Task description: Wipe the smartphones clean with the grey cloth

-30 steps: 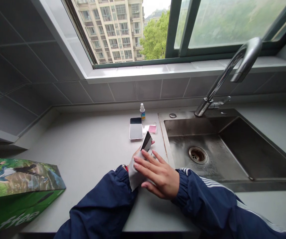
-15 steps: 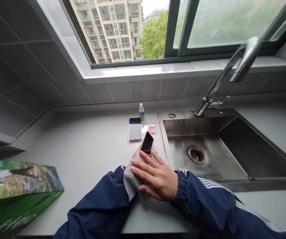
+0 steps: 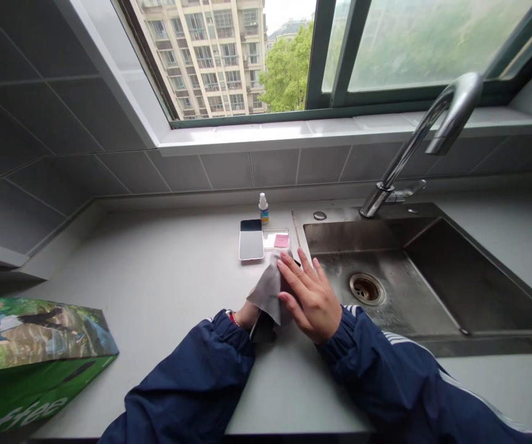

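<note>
A dark-screened smartphone lies mostly hidden under a grey cleaning cloth with zigzag edges. My left hand grips the phone from underneath; its fingers are largely covered, and a red band shows at the wrist. Flat on top of the cloth rests my right hand, its fingers stretched out and slightly spread, pressing the cloth against the phone's far part. Just beyond my hands, a second phone or phone-shaped panel, black at the top and pale below, lies on the counter.
A small white-capped bottle stands behind a clear case with a pink paper. At right are a steel sink and a tall faucet. A green printed bag occupies the left side.
My right hand and the cloth have slid up and to the right over the phone. The phone's far end is now covered, while its near end shows by my left wrist.
</note>
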Available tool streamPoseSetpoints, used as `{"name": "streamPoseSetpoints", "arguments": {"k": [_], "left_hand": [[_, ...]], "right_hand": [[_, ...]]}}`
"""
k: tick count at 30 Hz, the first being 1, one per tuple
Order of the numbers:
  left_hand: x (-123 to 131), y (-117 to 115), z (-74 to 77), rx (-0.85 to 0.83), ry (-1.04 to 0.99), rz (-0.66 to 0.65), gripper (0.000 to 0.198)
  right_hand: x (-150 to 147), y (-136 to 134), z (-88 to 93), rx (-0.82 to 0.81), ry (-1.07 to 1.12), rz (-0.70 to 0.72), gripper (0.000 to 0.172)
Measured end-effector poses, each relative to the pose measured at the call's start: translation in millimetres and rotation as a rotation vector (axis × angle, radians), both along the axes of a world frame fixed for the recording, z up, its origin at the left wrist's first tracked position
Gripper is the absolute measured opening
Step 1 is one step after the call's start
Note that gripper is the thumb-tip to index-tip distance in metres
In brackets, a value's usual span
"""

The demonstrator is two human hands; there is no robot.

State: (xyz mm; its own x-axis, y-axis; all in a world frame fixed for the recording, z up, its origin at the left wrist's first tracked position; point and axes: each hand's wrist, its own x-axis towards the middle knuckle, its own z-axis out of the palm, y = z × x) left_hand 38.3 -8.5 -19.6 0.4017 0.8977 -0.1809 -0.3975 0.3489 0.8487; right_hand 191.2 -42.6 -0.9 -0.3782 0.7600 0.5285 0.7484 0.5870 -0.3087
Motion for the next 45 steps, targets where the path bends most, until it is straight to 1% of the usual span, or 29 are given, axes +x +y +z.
{"name": "streamPoseSetpoints", "arguments": {"k": [2, 4, 6, 9, 12, 14, 16, 18, 19, 22, 25, 27, 30, 33, 35, 36, 38, 41, 42, 45], "left_hand": [[-3, -2, 2.5, -0.081, -0.034, -0.057, 0.039], [-6, -5, 4.8, -0.179, -0.05, -0.136, 0.034], [-9, -6, 6.9, -0.224, -0.068, -0.17, 0.037], [-12, -4, 9.3, -0.24, -0.125, -0.155, 0.048], [-13, -2, 8.4, -0.307, -0.146, -0.177, 0.05], [-14, -1, 5.1, -0.346, -0.139, -0.177, 0.046], [-15, 0, 1.0, -0.377, -0.11, -0.188, 0.036], [-16, 0, -2.0, -0.418, -0.069, -0.256, 0.027], [-17, 0, -2.6, -0.435, -0.052, -0.295, 0.027], [-18, 1, -1.3, -0.461, -0.067, -0.374, 0.034], [-18, 2, 0.0, -0.482, -0.135, -0.494, 0.046], [-17, 3, -1.5, -0.517, -0.169, -0.552, 0.051], [-16, 3, -5.8, -0.568, -0.16, -0.547, 0.057], [-15, 4, -7.7, -0.548, -0.097, -0.569, 0.067], [-16, 4, -6.1, -0.529, -0.072, -0.593, 0.073], [-16, 3, -4.7, -0.527, -0.069, -0.595, 0.075], [-16, 3, -1.1, -0.532, -0.071, -0.574, 0.077], [-15, 2, 3.4, -0.552, -0.088, -0.523, 0.076], [-15, 1, 4.2, -0.561, -0.094, -0.518, 0.075], [-14, 1, 4.3, -0.559, -0.114, -0.511, 0.071]], "right_hand": [[1, 1, -1.1, -0.004, 0.056, -0.012, 0.061], [3, 3, -3.4, -0.03, 0.11, -0.006, 0.06], [7, 6, -6.7, -0.085, 0.149, 0.016, 0.059], [11, 11, -12.4, -0.159, 0.195, 0.026, 0.056], [12, 15, -16.6, -0.176, 0.278, 0.003, 0.052], [12, 17, -17.9, -0.183, 0.352, -0.012, 0.047], [12, 20, -18.4, -0.197, 0.425, -0.032, 0.042], [12, 21, -18.5, -0.218, 0.481, -0.047, 0.039], [12, 22, -18.5, -0.228, 0.499, -0.048, 0.038], [13, 23, -18.5, -0.251, 0.509, 0.003, 0.04], [11, 21, -19.1, -0.243, 0.456, 0.105, 0.045], [10, 20, -20.0, -0.241, 0.418, 0.137, 0.047], [9, 19, -20.5, -0.254, 0.416, 0.118, 0.045], [9, 19, -18.3, -0.249, 0.499, 0.049, 0.037], [10, 20, -15.7, -0.262, 0.575, 0.001, 0.031], [11, 21, -14.6, -0.291, 0.619, -0.019, 0.029], [12, 23, -13.7, -0.42, 0.759, -0.048, 0.028], [13, 27, -15.7, -0.613, 0.971, -0.067, 0.034], [13, 29, -16.8, -0.641, 1.01, -0.069, 0.035], [13, 31, -19.2, -0.655, 1.056, -0.072, 0.035]]}}
